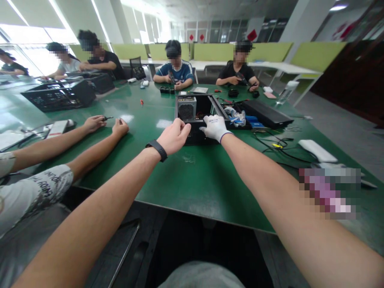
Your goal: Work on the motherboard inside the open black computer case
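Note:
An open black computer case (195, 136) lies on the green table in front of me, with a grey power supply (186, 109) inside at its left. My left hand (174, 137), bare with a black wristband, is at the case's near left corner. Its fingers are curled closed, and whatever they may hold is hidden. A white knit glove covers my right hand (215, 128), whose fingers are bent over the near edge of the case, gripping it. Beside the case on the right lie a blue and white glove (237, 116) and a black side panel (264, 113).
Black cables (274, 142) and a white box-like item (318, 151) lie to the right. A clear bottle (287, 93) stands at the far right. On my left, a co-worker's hands (96, 124) hold a small dark tool. Several people sit around the green table (192, 188).

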The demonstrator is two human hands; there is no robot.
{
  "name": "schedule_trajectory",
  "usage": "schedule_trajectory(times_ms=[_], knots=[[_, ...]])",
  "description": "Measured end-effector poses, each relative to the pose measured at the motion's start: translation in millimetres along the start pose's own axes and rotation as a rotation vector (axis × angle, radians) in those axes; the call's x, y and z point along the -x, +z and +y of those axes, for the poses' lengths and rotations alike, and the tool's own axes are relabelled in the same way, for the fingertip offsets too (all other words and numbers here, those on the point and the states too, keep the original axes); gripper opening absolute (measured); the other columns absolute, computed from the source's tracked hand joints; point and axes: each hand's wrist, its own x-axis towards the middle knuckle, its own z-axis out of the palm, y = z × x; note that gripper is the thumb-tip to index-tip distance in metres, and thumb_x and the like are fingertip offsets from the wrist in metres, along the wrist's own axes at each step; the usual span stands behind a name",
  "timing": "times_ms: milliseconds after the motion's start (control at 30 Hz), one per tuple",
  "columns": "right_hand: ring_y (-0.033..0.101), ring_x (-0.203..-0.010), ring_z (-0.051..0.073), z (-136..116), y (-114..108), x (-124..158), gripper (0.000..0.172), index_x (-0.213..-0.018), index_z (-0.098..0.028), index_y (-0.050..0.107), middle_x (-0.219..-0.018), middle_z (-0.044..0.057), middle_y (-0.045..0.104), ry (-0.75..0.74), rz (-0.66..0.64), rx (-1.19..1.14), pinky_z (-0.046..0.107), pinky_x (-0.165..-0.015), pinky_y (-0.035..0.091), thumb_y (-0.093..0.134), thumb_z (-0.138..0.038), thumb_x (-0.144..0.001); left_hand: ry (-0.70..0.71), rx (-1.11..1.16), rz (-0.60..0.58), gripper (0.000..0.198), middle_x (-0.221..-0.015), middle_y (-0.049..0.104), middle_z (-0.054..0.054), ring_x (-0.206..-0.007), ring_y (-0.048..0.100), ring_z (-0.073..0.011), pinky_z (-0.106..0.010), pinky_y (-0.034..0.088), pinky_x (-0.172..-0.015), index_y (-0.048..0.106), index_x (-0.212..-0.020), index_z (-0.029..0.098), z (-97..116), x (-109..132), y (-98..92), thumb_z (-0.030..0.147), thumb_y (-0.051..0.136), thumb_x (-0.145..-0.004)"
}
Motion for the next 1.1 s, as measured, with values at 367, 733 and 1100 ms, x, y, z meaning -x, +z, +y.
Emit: schedule_trajectory(times_ms=[367, 733, 1100], knots=[[0.051, -0.105, 0.03, -21.6, -15.4, 80.7, 0.046, -0.114, -0.017, 0.057, -0.113, 0.017, 0.062, -0.021, 0.03, -0.027, 0.04, -0.085, 0.03, 0.043, -0.055, -0.092, 0.02, 0.069, -0.026, 0.021, -0.1, 0.063, -0.009, -0.089, 0.057, -0.0194, -0.035, 0.047, -0.083, 0.049, -0.105, 0.015, 1.3, 0.1, -7.9, 0.03, 0.041, -0.091], [0.049, -0.09, 0.026, -34.0, -60.6, 232.2, 0.033, -0.103, -0.02, 0.06, -0.095, 0.009, 0.062, -0.073, 0.073, -0.051, 0.036, -0.074, 0.023, 0.055, -0.05, -0.089, 0.117, -0.394, -0.31, 0.046, -0.111, 0.068, -0.021, -0.102, 0.066, -0.0266, -0.034, 0.049, -0.087, 0.048, -0.125, 0.006, 19.5, -2.1, 16.2, 0.027, 0.057, -0.086], [0.045, -0.078, 0.023, -41.8, -82.3, 324.3, 0.021, -0.091, -0.023, 0.062, -0.08, 0.004, 0.058, -0.091, 0.076, -0.209, 0.036, -0.071, 0.022, 0.068, -0.04, -0.08, 0.309, -0.8, -0.839, 0.032, -0.106, 0.073, -0.016, -0.102, 0.067, -0.0291, -0.033, 0.052, -0.088, 0.075, -0.102, 0.013, 53.0, 4.0, 62.5, 0.03, 0.071, -0.075]])
